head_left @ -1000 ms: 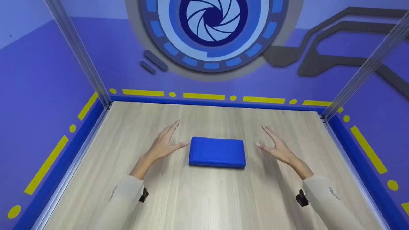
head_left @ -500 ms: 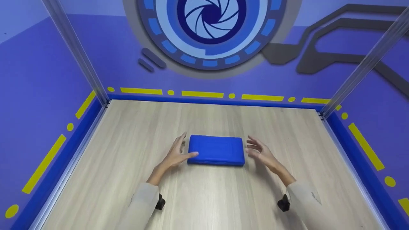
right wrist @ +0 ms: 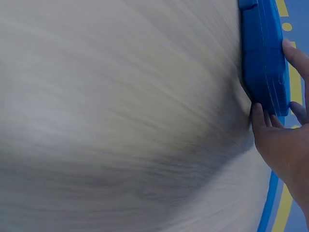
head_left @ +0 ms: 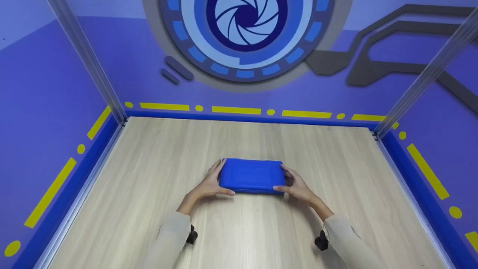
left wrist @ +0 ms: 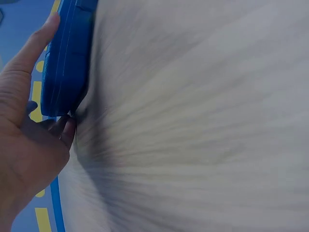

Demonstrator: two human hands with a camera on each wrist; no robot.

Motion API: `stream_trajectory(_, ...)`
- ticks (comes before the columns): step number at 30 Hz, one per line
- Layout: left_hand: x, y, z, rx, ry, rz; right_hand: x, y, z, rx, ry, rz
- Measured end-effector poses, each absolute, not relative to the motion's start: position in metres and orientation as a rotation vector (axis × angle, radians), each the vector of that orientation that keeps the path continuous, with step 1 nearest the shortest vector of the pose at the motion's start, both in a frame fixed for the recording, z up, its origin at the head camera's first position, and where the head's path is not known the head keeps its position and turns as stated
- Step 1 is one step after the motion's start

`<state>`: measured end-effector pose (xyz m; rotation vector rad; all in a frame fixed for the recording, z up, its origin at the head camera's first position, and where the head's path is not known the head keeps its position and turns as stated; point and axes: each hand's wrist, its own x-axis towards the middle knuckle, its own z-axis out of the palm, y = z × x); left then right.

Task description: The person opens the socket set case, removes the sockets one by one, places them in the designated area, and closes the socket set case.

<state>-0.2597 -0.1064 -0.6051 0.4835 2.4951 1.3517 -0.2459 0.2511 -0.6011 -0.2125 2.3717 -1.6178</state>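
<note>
A flat blue plastic case (head_left: pixel 252 175) with a raised panel on its lid lies in the middle of the wooden table (head_left: pixel 242 231). My left hand (head_left: pixel 208 185) grips its left end, thumb along the front edge and fingers around the far corner. At the opposite end my right hand (head_left: pixel 298 186) holds it, thumb on the front right corner and fingers at the side. In the left wrist view, fingertips reach low at the end of the case (left wrist: pixel 67 63). The right wrist view shows fingertips at the lower edge of the case (right wrist: pixel 264 63) too.
Blue printed walls (head_left: pixel 239 89) with yellow dashes enclose the table at the back and both sides. Metal posts stand at the back left corner (head_left: pixel 91 63) and the back right corner (head_left: pixel 429 80).
Both hands have come inward from either side of the case, and now they hold its two ends. The case lies in about the same place.
</note>
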Motion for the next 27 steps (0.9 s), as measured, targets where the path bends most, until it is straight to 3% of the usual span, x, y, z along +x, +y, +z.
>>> stream_trajectory(16, -0.263, -0.101, -0.603, 0.509, 2.558, 1.298, -0.247, 0.247, -0.599, -0.385, 2.371, -1.522)
stream_trajectory(27, -0.264, -0.096, -0.592, 0.501, 2.579, 1.21, -0.248, 0.253, -0.591, -0.355, 2.342, -1.53)
